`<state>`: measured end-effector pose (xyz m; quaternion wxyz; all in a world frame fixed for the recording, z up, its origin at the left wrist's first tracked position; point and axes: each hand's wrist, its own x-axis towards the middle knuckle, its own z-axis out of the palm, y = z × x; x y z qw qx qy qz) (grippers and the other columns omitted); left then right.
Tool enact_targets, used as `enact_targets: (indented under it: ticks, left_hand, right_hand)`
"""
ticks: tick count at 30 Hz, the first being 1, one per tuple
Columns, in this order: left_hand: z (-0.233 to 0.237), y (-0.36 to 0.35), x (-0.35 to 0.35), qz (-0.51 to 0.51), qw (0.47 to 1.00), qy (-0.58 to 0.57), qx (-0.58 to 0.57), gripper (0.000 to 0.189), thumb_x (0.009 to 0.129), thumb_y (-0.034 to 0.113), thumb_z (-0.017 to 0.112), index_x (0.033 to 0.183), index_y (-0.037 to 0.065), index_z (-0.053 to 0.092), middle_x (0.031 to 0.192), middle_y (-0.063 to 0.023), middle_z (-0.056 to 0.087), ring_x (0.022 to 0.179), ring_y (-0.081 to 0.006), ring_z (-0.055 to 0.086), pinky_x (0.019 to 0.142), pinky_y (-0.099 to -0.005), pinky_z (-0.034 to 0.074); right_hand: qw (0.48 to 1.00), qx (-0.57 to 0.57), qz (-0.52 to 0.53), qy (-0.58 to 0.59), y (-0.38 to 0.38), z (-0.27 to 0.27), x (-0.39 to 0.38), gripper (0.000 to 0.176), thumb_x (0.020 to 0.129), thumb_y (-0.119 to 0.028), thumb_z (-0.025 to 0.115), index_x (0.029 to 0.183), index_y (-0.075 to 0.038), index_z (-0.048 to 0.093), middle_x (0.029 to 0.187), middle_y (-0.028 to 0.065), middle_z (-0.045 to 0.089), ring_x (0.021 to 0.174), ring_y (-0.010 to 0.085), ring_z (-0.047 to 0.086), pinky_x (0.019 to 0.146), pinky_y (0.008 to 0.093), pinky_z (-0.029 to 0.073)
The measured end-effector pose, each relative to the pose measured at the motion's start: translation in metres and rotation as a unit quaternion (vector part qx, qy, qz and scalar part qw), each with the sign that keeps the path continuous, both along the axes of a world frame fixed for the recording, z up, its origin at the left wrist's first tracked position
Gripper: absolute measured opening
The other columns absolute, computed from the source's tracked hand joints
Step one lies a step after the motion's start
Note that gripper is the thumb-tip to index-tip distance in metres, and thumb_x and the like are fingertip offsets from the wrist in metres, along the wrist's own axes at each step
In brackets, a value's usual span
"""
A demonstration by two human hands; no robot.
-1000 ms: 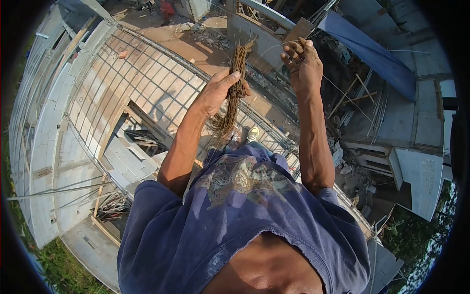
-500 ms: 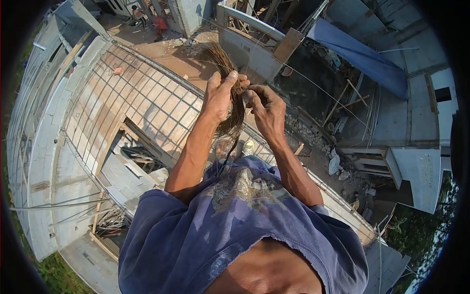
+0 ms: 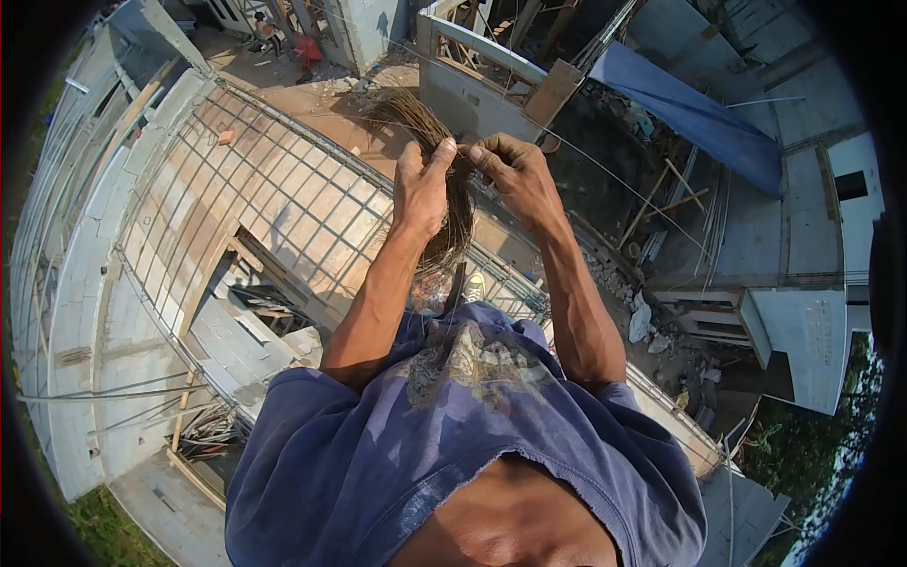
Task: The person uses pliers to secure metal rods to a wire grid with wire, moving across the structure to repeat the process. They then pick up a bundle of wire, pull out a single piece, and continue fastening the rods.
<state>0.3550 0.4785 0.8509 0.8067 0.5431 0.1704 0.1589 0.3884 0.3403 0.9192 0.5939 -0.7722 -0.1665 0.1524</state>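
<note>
A bundle of thin brown wires [image 3: 457, 222] hangs in front of my chest, its upper end fanned out to the left. My left hand [image 3: 422, 187] is closed around its middle, thumb on top. Close by on the right, my right hand [image 3: 515, 170] is closed, with thumb and forefinger pinched together beside the bundle. What lies between those fingertips is too small to make out. Beneath the hands runs a rebar grid [image 3: 312, 203] over wooden boards.
A red brick piece [image 3: 226, 137] lies on the grid. An opening in the boards is at lower left. Block walls [image 3: 113, 312] curve along the left. At right are a blue tarp [image 3: 694, 113] and rubble. A person [image 3: 265, 30] is far off at top left.
My right hand has moved slightly up, its wrist and forearm swinging right. The bundle's upper end has swung left and spread. The view has shifted slightly.
</note>
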Motion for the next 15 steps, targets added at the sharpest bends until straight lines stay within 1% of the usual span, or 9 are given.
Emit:
enact_targets:
  ticks: [3, 4, 6, 8, 9, 11, 12, 13, 15]
  left_hand:
    - [0.009, 0.003, -0.007, -0.028, 0.999, 0.004, 0.019, 0.039, 0.092, 0.030, 0.063, 0.102, -0.005, 0.051, 0.101, -0.0156, 0.062, 0.078, -0.0130, 0.051, 0.066, -0.0288, 0.046]
    - [0.009, 0.005, -0.007, -0.031, 0.999, 0.006, 0.018, 0.037, 0.093, 0.030, 0.062, 0.101, -0.005, 0.050, 0.098, -0.0135, 0.064, 0.074, -0.0115, 0.049, 0.064, -0.0278, 0.044]
    - [0.010, 0.009, -0.007, -0.030, 0.999, 0.008, 0.019, 0.036, 0.094, 0.030, 0.061, 0.100, -0.004, 0.050, 0.094, -0.0115, 0.066, 0.071, -0.0100, 0.048, 0.061, -0.0268, 0.043]
    - [0.012, 0.009, -0.007, -0.001, 0.999, -0.044, 0.003, 0.032, 0.095, 0.029, 0.059, 0.096, -0.002, 0.051, 0.084, -0.0065, 0.068, 0.062, -0.0093, 0.043, 0.055, -0.0254, 0.041]
    - [0.013, 0.010, -0.008, 0.001, 0.999, -0.045, 0.006, 0.032, 0.095, 0.029, 0.059, 0.096, -0.002, 0.051, 0.084, -0.0065, 0.068, 0.062, -0.0093, 0.043, 0.055, -0.0254, 0.041]
    - [0.014, 0.015, -0.010, -0.006, 1.000, 0.003, 0.022, 0.030, 0.095, 0.027, 0.059, 0.097, -0.001, 0.050, 0.087, -0.0070, 0.068, 0.057, -0.0102, 0.041, 0.058, -0.0249, 0.041]
    - [0.014, 0.018, -0.009, -0.002, 1.000, 0.001, 0.024, 0.030, 0.095, 0.027, 0.059, 0.097, -0.001, 0.050, 0.087, -0.0070, 0.068, 0.057, -0.0102, 0.041, 0.058, -0.0249, 0.041]
    - [0.013, 0.020, -0.009, 0.002, 1.000, 0.001, 0.017, 0.029, 0.096, 0.026, 0.058, 0.098, -0.001, 0.050, 0.088, -0.0080, 0.068, 0.059, -0.0111, 0.046, 0.059, -0.0253, 0.042]
    - [0.017, 0.024, -0.011, 0.012, 1.000, 0.001, 0.013, 0.027, 0.096, 0.025, 0.058, 0.100, -0.001, 0.050, 0.089, -0.0090, 0.068, 0.061, -0.0120, 0.051, 0.061, -0.0256, 0.043]
  right_hand:
    - [0.997, 0.059, -0.013, -0.057, 0.005, -0.013, -0.005, 0.021, 0.086, -0.018, 0.069, 0.087, 0.002, 0.065, 0.083, 0.0085, 0.070, 0.073, 0.0167, 0.061, 0.067, 0.0329, 0.048]
    - [0.996, 0.060, -0.009, -0.058, 0.003, -0.013, -0.005, 0.021, 0.086, -0.018, 0.069, 0.087, 0.002, 0.065, 0.083, 0.0085, 0.070, 0.073, 0.0167, 0.061, 0.067, 0.0329, 0.048]
    - [0.998, -0.015, 0.048, -0.042, -0.001, -0.012, -0.003, 0.019, 0.083, -0.016, 0.071, 0.087, 0.001, 0.065, 0.089, 0.0121, 0.070, 0.079, 0.0186, 0.064, 0.070, 0.0350, 0.048]
    - [0.996, -0.048, 0.036, -0.067, 0.005, -0.009, -0.007, 0.017, 0.082, -0.015, 0.072, 0.087, 0.000, 0.065, 0.088, 0.0128, 0.069, 0.078, 0.0200, 0.064, 0.069, 0.0358, 0.048]
    - [0.992, -0.083, 0.021, -0.094, 0.009, -0.008, -0.007, 0.017, 0.080, -0.014, 0.072, 0.088, -0.001, 0.065, 0.087, 0.0136, 0.068, 0.078, 0.0214, 0.063, 0.068, 0.0367, 0.047]
    - [0.986, -0.083, 0.021, -0.142, 0.015, -0.015, -0.006, 0.016, 0.079, -0.013, 0.072, 0.088, -0.002, 0.065, 0.087, 0.0137, 0.066, 0.077, 0.0237, 0.062, 0.067, 0.0375, 0.046]
    - [0.979, -0.084, 0.019, -0.187, 0.018, -0.020, -0.006, 0.015, 0.078, -0.012, 0.071, 0.089, -0.002, 0.065, 0.086, 0.0138, 0.065, 0.076, 0.0260, 0.061, 0.067, 0.0383, 0.046]
    - [0.979, -0.081, 0.023, -0.188, 0.021, -0.024, -0.008, 0.015, 0.078, -0.012, 0.071, 0.089, -0.002, 0.065, 0.086, 0.0138, 0.065, 0.076, 0.0260, 0.061, 0.067, 0.0383, 0.046]
    - [0.962, -0.077, -0.045, -0.257, 0.029, -0.029, -0.015, 0.012, 0.079, -0.012, 0.068, 0.084, -0.002, 0.064, 0.083, 0.0136, 0.061, 0.070, 0.0285, 0.057, 0.064, 0.0387, 0.044]
